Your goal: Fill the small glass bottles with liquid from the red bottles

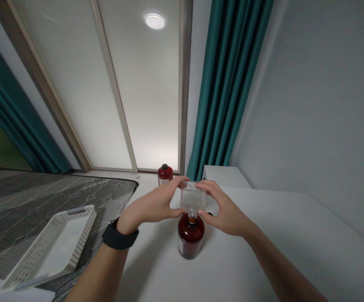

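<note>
A clear square glass bottle (193,199) is upside down, its neck meeting the mouth of a dark red bottle (191,238) that stands on the white table. My left hand (157,202) grips the clear bottle from the left, fingers at its upper end and thumb near the neck. From the right, my right hand (225,209) holds the same bottle in a similar way. Whether liquid is passing between the bottles, I cannot tell. Partly behind my right fingers lies a small black object (211,214), perhaps a cap.
A second red bottle (165,173) with a dark cap stands further back. At the left, a white perforated basket (51,243) rests on a grey striped surface (106,197), with white paper (15,290) beside it. A white box-shaped unit (224,176) is behind the table (263,247).
</note>
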